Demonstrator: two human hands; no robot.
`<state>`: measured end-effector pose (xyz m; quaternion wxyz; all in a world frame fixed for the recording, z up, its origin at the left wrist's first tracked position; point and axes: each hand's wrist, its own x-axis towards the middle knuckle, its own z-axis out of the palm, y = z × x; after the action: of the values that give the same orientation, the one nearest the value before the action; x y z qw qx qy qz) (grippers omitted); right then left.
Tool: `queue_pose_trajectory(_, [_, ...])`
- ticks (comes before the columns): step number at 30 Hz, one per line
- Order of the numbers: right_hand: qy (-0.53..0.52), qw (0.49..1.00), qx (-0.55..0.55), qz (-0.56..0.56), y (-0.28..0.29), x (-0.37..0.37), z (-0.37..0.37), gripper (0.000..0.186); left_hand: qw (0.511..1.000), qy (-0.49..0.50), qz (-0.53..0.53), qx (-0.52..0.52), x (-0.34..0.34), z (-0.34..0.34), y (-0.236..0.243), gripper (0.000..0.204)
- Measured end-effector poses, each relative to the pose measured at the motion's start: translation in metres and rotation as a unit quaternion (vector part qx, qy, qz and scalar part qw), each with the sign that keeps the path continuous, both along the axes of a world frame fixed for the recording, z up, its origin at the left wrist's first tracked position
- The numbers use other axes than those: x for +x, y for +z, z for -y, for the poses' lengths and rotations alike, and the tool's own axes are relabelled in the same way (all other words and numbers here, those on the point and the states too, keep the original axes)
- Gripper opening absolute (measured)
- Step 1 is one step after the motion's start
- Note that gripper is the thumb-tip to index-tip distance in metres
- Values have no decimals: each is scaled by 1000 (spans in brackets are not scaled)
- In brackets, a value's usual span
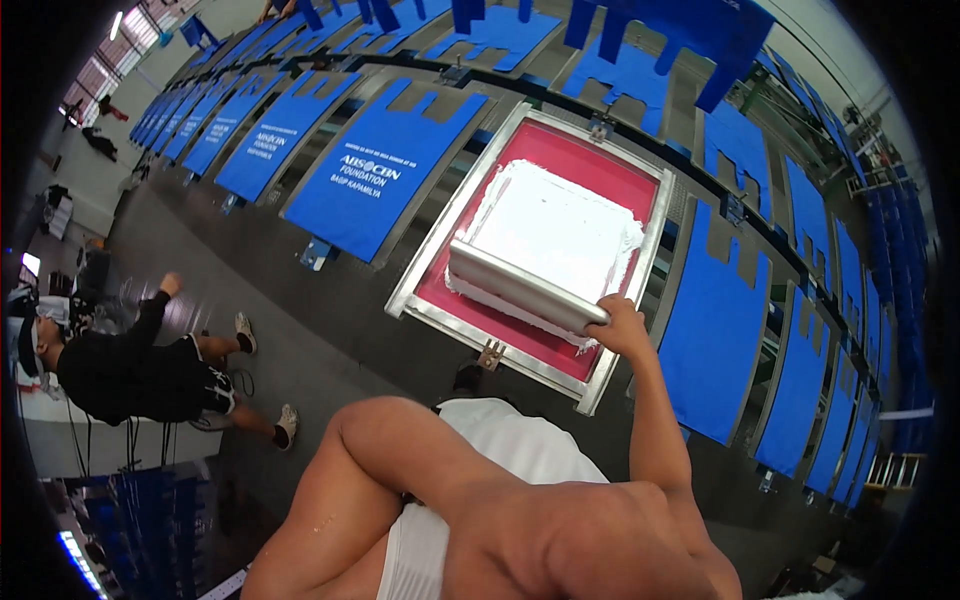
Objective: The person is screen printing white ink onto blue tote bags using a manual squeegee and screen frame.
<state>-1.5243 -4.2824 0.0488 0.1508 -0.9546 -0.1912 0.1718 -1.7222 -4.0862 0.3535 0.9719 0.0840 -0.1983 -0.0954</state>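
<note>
My right hand point(615, 325) is closed on the right end of a long metal squeegee point(525, 282), which lies across the near part of a thick white ink layer point(550, 215) on a red screen point(530, 145) in a silver frame point(410, 290). The screen sits among the rows of panels, with a hinge clamp at its near side. My left arm point(370, 435) is bent low across the view; its hand is hidden.
Rows of blue fabric pieces point(715, 310) lie on dark pallets along both sides, one printed in white point(355, 185) left of the screen. A person point(130, 370) in black stands at the left on the floor point(260, 310). Another person's hand point(270, 10) shows at the far top.
</note>
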Motion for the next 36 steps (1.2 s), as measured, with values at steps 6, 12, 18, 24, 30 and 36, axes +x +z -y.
queue_pose_trajectory(6, [-4,1000,-2,16,-1,-6,0,48,978,-15,-204,29,-34,30,29,52])
queue_pose_trajectory(12, [25,998,59,-9,-21,-2,5,47,993,14,-108,46,-31,21,-7,44])
queue_pose_trajectory(18, [-13,1000,23,14,-15,-8,-3,45,994,62,59,61,-9,-7,-38,31])
queue_pose_trajectory(24, [-67,997,-5,29,-8,-20,-17,43,964,147,220,34,-3,-55,-64,25])
queue_pose_trajectory(30, [-92,994,-32,46,-17,-26,-21,38,827,289,380,-297,-43,-125,-60,29])
queue_pose_trajectory(36, [-137,990,-30,29,-11,-37,-36,40,869,-132,385,-281,-90,-158,-38,37])
